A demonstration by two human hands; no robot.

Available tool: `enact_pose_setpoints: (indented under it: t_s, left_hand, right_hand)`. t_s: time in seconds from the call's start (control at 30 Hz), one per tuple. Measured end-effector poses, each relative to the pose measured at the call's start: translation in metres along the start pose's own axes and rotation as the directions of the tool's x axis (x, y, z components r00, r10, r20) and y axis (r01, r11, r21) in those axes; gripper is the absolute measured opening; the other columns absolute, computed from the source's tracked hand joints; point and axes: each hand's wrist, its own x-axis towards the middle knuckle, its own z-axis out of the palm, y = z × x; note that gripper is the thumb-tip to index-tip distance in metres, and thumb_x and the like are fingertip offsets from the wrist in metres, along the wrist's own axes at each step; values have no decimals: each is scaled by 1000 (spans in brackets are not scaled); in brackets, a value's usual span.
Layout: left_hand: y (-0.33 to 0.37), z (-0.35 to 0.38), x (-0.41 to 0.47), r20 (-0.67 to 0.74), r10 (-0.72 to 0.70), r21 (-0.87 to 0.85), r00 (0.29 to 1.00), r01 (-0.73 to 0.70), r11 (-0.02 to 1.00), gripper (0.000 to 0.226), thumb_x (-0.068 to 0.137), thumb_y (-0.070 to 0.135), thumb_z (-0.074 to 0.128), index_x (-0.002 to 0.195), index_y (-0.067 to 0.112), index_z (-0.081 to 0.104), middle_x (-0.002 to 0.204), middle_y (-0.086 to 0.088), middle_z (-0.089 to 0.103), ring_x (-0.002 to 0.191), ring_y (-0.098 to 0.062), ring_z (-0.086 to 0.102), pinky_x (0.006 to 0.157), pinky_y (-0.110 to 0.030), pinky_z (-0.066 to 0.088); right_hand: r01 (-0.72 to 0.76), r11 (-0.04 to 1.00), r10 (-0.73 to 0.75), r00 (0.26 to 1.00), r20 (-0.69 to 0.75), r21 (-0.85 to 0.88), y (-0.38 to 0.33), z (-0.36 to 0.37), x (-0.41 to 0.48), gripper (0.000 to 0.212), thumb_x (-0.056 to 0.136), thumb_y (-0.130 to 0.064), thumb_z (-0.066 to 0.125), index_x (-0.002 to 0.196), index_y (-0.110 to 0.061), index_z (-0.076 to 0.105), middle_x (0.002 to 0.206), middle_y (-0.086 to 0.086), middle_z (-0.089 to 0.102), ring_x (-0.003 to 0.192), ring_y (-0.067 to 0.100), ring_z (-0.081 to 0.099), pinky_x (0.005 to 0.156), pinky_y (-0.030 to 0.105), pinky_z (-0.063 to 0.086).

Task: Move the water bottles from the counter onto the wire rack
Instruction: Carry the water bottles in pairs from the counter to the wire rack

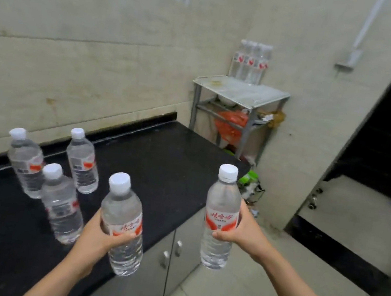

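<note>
Left hand point(94, 238), right hand point(246, 230) grip bottles point(123, 223) point(220, 218); four more stand on the counter point(173, 165).

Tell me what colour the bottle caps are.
White, every cap; the head view shows it best.

A bottle in each hand, left hand point(96, 234) and right hand point(244, 229), above black counter point(162, 158)

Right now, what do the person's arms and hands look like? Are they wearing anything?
Both arms are bare as far as the picture shows, with no sleeves in sight. The left hand and the right hand wear no gloves, and no watch, ring or bracelet shows.
</note>
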Motion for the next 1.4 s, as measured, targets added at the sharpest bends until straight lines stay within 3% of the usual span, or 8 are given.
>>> enact_pose_setpoints:
  t_s: [0.17, 0.27, 0.4, 0.73, 1.0, 1.2, 1.3, 1.4]
  left_hand:
    - [18, 100, 32, 158, -6, 24, 987, 2, 1000, 54, 53, -4, 84, 96, 19, 60, 82, -1, 76, 71, -9, 71, 55, -16, 54]
    - [31, 151, 55, 242, 5, 55, 970, -19, 998, 52, 57, -6, 82, 97, 19, 60, 80, 8, 76, 71, -5, 71, 56, -16, 54]
    - [39, 208, 95, 311, 17, 68, 950, -41, 997, 51, 58, -9, 79, 96, 19, 60, 84, -3, 74, 75, -13, 70, 61, -19, 53]
    - [57, 363, 259, 424, 121, -81, 898, -96, 992, 57, 52, -9, 83, 97, 18, 60, 78, 2, 76, 70, -7, 70, 57, -13, 53]
    - [61, 454, 372, 432, 79, -115, 898, -32, 993, 66, 54, -3, 84, 113, 10, 57, 106, -11, 70, 96, -25, 67, 84, -38, 52]
    - [81, 473, 420, 395, 99, -144, 914, -45, 989, 68, 48, 3, 85, 109, 16, 59, 95, 2, 74, 83, -10, 71, 64, -17, 56]
    - [103, 475, 439, 298, 156, -224, 942, -90, 970, 63, 50, 2, 79, 109, 9, 60, 92, -2, 75, 80, -15, 70, 62, -20, 55]
    - [134, 475, 465, 215, 234, -277, 948, -170, 946, 59, 52, -1, 74, 109, 3, 60, 87, -4, 75, 79, -20, 68, 63, -27, 56]
  right_hand:
    - [-44, 999, 43, 997, -68, -15, 18, -89, -9, 73, 58, 8, 78, 108, -34, 44, 112, 4, 60, 98, 8, 61, 78, 18, 52]
    - [-75, 997, 72, 992, -103, -25, 28, -131, -11, 73, 57, 2, 78, 109, -35, 43, 112, 2, 60, 99, 8, 61, 80, 19, 52]
    - [-85, 996, 80, 975, -207, -15, 36, -177, 1, 81, 49, -8, 79, 117, -32, 40, 111, -2, 61, 100, 7, 60, 80, 19, 50]
    - [-40, 994, 11, 961, -278, -99, 22, -331, 125, 82, 59, 1, 79, 113, -45, 38, 115, -2, 60, 107, 12, 60, 87, 25, 52]
    - [-146, 982, 104, 948, -300, -121, 51, -417, 231, 81, 57, -3, 81, 110, -48, 38, 113, -4, 60, 103, 10, 62, 85, 26, 53]
    - [-149, 983, 121, 965, -232, -108, 58, -452, 296, 80, 63, 8, 77, 115, -39, 38, 110, -6, 60, 98, 6, 61, 75, 15, 53]
    - [-101, 991, 82, 976, -204, -84, 49, -475, 331, 79, 59, 10, 78, 109, -38, 40, 107, -5, 61, 92, 4, 62, 70, 12, 52]
    - [-16, 999, 8, 990, -144, -51, 31, -504, 372, 85, 49, 0, 79, 120, -27, 41, 107, 0, 63, 91, 7, 64, 73, 16, 53]
